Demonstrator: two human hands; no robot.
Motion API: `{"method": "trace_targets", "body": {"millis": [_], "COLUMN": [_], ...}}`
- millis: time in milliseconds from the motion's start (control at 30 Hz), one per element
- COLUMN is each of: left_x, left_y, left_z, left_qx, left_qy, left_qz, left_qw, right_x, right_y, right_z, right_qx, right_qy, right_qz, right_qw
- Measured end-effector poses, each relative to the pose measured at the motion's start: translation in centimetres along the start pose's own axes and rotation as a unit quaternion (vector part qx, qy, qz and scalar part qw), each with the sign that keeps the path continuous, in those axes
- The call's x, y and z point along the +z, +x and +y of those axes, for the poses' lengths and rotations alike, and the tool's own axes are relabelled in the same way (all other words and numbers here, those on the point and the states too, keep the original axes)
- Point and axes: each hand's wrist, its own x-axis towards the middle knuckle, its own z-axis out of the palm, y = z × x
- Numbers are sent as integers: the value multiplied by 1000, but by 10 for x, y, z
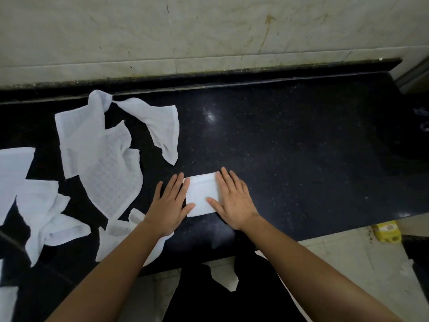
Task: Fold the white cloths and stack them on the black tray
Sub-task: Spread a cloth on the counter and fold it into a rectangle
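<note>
A small folded white cloth (201,194) lies flat on the black stone counter (301,147) near its front edge. My left hand (170,205) rests flat on the cloth's left edge, fingers spread. My right hand (233,201) presses flat on its right side, palm down. Neither hand grips anything. Several unfolded white cloths lie to the left: a waffle-textured one (102,168), a twisted one (160,126), a crumpled one (46,214) and one under my left forearm (116,240). No black tray is in view.
A tiled wall (209,31) rises behind the counter. The counter's front edge runs beside my forearms, with light floor tiles below. A yellow packet (386,232) lies on the floor at the right. More white cloth (11,173) shows at the left border.
</note>
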Motion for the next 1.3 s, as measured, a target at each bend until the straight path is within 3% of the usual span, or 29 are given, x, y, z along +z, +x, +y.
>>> {"method": "trace_targets", "body": {"millis": [100, 200, 367, 467, 600, 733, 867, 1167, 1300], "left_x": [-8, -9, -10, -17, -39, -74, -108, -167, -204], "left_y": [1, 0, -8, -13, -13, -4, 13, 41, 39], "left_z": [4, 3, 9, 11, 11, 25, 47, 112, 166], "left_qx": [-19, -22, -31, -55, -55, 6, 101, 221, 215], "left_qy": [-68, -105, -98, -119, -151, -110, -38, -137, -234], "left_qz": [40, 97, 103, 82, 81, 134, 101, 71, 38], "left_qw": [997, 989, 989, 988, 984, 985, 989, 963, 947], "right_x": [-1, -5, -13, -31, -68, -109, -135, -184, -208], "right_y": [-16, -19, -15, -12, -5, -10, -36, -109, -151], "right_z": [-3, -8, -8, -7, -11, -14, -7, 52, 87], "right_qx": [121, 230, 290, 266, 171, 32, -75, 38, 89], "right_qy": [82, 187, 305, 336, 283, 147, 44, 16, 132], "right_qz": [73, -5, -45, -35, -24, -28, 14, 79, 128], "right_qw": [987, 955, 906, 903, 943, 988, 996, 996, 979]}}
